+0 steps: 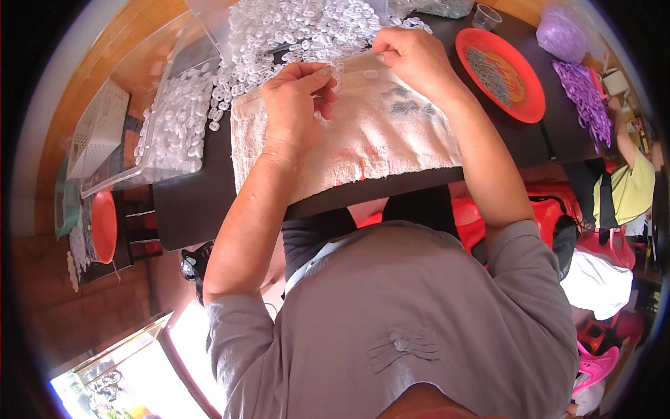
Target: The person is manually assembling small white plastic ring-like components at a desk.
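Over a cream towel (314,164) on the dark table, my left hand (289,101) is closed, thumb against forefinger, on a small white plastic piece (337,68). My right hand (417,61) hovers at the towel's far edge with its fingers pinched together; what they hold, if anything, is hidden. Between the hands, another small whitish piece (370,73) lies on the towel. Dark grey small parts (410,107) lie in clusters near my right wrist. A big heap of white plastic pieces with holes (300,28) spreads just beyond the towel.
At left stands a clear plastic bin (150,171) of white pieces, beside a white perforated basket (101,129). A red plate (534,105) with grey metal parts sits at right, near a clear cup (486,17) and purple strands (585,98). Another person's arm (626,136) shows far right.
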The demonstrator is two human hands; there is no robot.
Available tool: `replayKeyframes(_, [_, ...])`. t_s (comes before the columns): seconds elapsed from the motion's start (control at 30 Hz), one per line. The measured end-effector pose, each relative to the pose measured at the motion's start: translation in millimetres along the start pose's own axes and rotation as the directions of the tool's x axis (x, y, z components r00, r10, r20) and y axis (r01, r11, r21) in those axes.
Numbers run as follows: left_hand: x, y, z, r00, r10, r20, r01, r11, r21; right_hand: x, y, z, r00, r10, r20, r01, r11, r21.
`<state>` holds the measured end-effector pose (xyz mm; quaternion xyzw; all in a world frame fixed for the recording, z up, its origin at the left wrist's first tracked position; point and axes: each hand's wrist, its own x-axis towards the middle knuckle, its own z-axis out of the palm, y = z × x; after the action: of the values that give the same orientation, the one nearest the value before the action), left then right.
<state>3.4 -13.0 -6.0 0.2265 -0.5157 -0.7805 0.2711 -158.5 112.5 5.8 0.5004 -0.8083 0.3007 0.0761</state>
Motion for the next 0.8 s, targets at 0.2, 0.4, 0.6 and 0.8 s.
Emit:
replayKeyframes(0.2, [0,0,-2,0.999,-0.034,0.037,0.031,0.997,0.070,-2,0,6,0.990,-0.130,0.055,0.135,0.984,-0.120])
replayKeyframes(0.4, [-3,0,1,0.999,-0.027,0.032,0.024,0.995,0.100,0,4,12,0.984,-0.148,0.101,0.163,0.971,-0.173])
replayKeyframes(0.6, [-3,0,2,0.998,-0.028,0.052,0.022,0.994,0.107,-3,1,14,0.954,-0.197,0.227,0.248,0.943,-0.224])
replayKeyframes(0.8, [-2,-1,3,0.998,-0.013,0.057,0.010,0.998,0.058,-3,-5,15,0.979,-0.161,0.127,0.149,0.984,0.099])
